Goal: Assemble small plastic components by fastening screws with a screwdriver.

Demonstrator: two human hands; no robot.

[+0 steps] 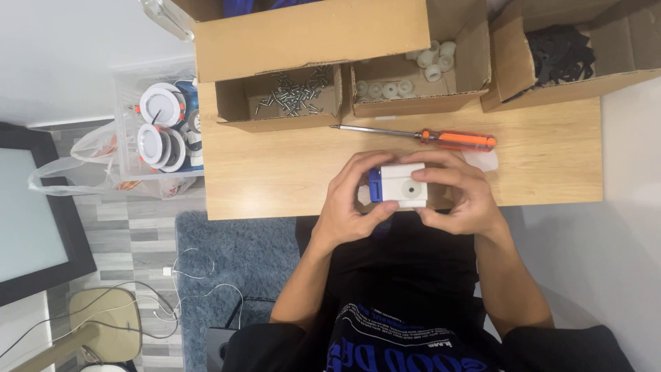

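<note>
While both hands, left hand (351, 200) and right hand (461, 196), grip the white box (405, 184) above the desk (275, 165) edge, a slip would likely drop it into the lap; the screwdriver (427, 136) lies near.

both forearms reach away from the body and converge near the middle. the left hand (351, 200) is curled, fingers bent over the far side, thumb pressed inward at the near edge. the right hand (461, 193) mirrors it, fingers arched leftward, thumb tucked below, wrists slightly apart.
</note>
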